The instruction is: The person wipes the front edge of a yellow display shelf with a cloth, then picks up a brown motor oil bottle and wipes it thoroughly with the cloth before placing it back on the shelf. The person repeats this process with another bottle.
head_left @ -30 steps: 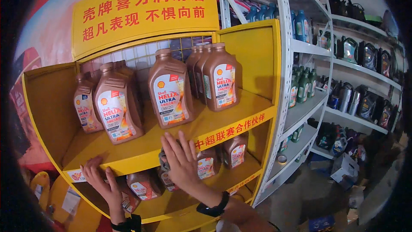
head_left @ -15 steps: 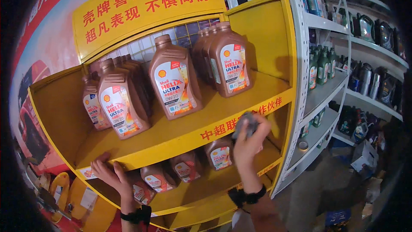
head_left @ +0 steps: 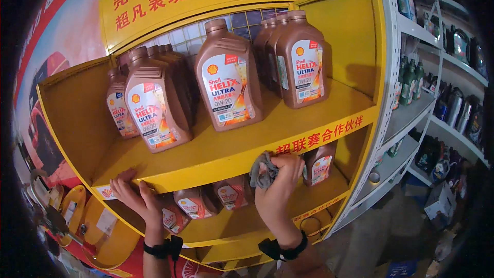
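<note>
A crumpled grey cloth (head_left: 264, 171) is bunched in my right hand (head_left: 280, 185), pressed against the front board (head_left: 211, 169) of the yellow shelf's upper tier. My left hand (head_left: 136, 198) lies at the left end of that board, fingers apart over its edge and holding nothing. Above the hands stand brown oil bottles: one at the left front (head_left: 154, 103), one in the middle (head_left: 226, 80) and one at the right (head_left: 302, 64), with more behind. On the tier below are further brown bottles (head_left: 231, 193), partly hidden by the board and my hands.
A yellow header sign (head_left: 195, 0) tops the display. To the right, a white metal rack (head_left: 393, 46) carries green bottles (head_left: 410, 82) and other containers. A white box (head_left: 440, 201) sits low at the right. Yellow panels (head_left: 103, 231) stand at the lower left.
My right hand has slid left along the front board with the cloth, uncovering a lower bottle at its right. My left hand stays on the board's left end. The view has shifted slightly.
</note>
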The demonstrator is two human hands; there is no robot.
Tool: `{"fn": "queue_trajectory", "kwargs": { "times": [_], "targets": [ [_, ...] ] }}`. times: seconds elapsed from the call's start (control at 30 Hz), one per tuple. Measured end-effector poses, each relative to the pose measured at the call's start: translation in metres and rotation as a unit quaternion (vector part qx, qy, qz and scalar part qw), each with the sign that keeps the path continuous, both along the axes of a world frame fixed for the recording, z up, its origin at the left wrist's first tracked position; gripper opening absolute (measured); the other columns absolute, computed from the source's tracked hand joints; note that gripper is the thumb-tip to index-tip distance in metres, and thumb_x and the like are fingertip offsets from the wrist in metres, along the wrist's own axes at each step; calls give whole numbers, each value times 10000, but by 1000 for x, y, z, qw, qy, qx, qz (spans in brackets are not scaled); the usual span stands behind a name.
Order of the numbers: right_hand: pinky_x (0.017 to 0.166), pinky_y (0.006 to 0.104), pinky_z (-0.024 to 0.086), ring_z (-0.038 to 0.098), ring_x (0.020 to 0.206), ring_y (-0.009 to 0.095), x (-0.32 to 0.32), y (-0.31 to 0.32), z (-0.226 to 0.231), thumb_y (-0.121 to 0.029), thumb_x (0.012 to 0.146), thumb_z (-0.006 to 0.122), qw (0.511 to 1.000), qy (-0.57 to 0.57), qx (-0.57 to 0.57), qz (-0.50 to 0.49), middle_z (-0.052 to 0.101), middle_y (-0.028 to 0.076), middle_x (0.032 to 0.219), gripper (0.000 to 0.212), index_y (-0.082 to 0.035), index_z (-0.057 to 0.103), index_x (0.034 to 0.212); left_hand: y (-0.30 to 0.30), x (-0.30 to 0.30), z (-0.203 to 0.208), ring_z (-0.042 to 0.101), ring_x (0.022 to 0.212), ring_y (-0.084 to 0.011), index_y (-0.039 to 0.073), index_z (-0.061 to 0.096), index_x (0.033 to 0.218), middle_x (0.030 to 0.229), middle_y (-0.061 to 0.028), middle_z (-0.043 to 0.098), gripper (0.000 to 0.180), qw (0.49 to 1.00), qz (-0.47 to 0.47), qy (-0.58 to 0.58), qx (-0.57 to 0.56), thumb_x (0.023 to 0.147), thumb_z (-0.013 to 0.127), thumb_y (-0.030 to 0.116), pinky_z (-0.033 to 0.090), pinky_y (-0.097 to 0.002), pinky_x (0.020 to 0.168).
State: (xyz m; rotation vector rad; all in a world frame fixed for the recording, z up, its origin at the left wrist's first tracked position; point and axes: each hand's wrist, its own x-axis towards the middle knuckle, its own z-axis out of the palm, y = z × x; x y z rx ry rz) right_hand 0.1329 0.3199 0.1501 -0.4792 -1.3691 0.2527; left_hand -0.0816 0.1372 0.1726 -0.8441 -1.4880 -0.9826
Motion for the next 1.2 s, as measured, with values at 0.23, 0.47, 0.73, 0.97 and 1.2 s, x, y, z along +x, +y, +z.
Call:
{"fn": "queue_trajectory", "kwargs": {
  "times": [0.23, 0.47, 0.73, 0.97, 1.2],
  "targets": [
    [841, 449, 388, 480, 915, 366, -2, 4, -1, -102, 899, 638, 1000, 10, -11, 5, 475, 176, 945, 213, -5, 471, 991, -8, -3, -3, 474, 1071, -363, 5, 549, 1062, 1048, -158, 564, 312, 1000, 12, 3, -21, 911, 512, 276, 276, -518, 1065],
    [813, 425, 404, 496, 884, 341, 11, 4, 9, -71, 905, 625, 1000, -9, -27, -3, 467, 169, 934, 192, -4, 463, 984, -1, -6, -3, 494, 1068, -374, 2, 555, 1070, 1062, -164, 589, 318, 999, 27, 32, -13, 923, 505, 279, 253, -537, 1096],
    [814, 431, 405, 492, 886, 353, 15, 7, 1, -80, 886, 646, 999, -14, -45, -8, 474, 171, 918, 207, -8, 473, 974, 5, -10, 0, 510, 1047, -339, 9, 573, 1053, 1056, -142, 601, 416, 997, 30, 73, -5, 992, 431, 396, 346, -473, 955],
    [818, 433, 404, 487, 890, 365, 17, 14, -3, -70, 869, 653, 999, -2, -42, -11, 477, 180, 921, 218, 3, 473, 969, 2, -8, -1, 517, 1055, -360, 7, 559, 1088, 1062, -159, 599, 344, 998, 14, 63, -8, 941, 478, 308, 277, -531, 1077],
    [816, 421, 406, 484, 878, 344, 20, 17, 1, -46, 858, 651, 997, 23, -67, -25, 466, 172, 915, 222, 3, 460, 961, 0, -14, -6, 494, 1069, -369, -10, 560, 1146, 1081, -176, 585, 438, 998, -18, 52, 4, 962, 475, 378, 346, -493, 969]
  ]
}}
